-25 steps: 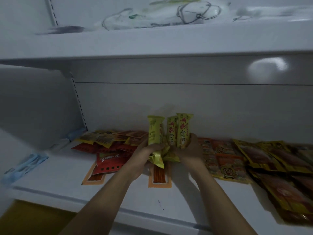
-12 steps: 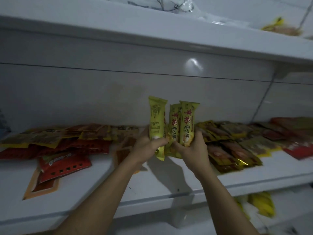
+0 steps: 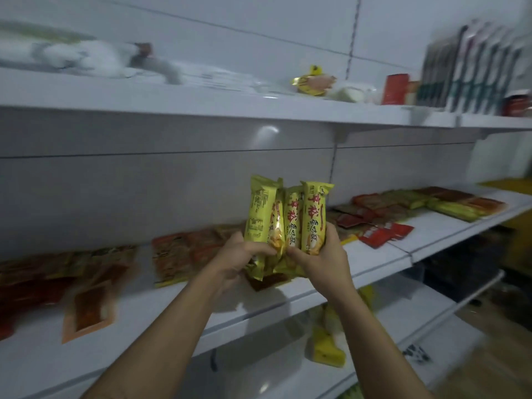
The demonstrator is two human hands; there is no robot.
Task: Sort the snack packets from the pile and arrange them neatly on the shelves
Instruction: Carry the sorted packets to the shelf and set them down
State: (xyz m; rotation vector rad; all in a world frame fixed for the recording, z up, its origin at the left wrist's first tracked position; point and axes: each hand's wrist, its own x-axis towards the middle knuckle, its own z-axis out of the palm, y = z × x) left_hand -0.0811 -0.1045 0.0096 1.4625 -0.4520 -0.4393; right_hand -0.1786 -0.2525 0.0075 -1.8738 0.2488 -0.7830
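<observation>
Both hands hold a bunch of long yellow snack packets (image 3: 288, 217) upright above the middle shelf (image 3: 374, 260). My left hand (image 3: 239, 257) grips the left packets from below, thumb across their front. My right hand (image 3: 322, 254) grips the right packets, fingers curled round them. Flat red and orange packets (image 3: 187, 254) lie on the shelf behind and left of my hands. More red and yellow packets (image 3: 403, 214) lie spread along the shelf to the right.
The upper shelf (image 3: 201, 102) carries white plastic bags (image 3: 86, 59), a yellow packet (image 3: 313, 82), a red box (image 3: 395, 89) and upright dark packages (image 3: 472, 70). Yellow packets (image 3: 325, 338) lie on the lower shelf. Floor shows at the lower right.
My view has swung to the right along the shelves. Both hands have kept hold of the yellow packets and carried them rightward, away from the left pile.
</observation>
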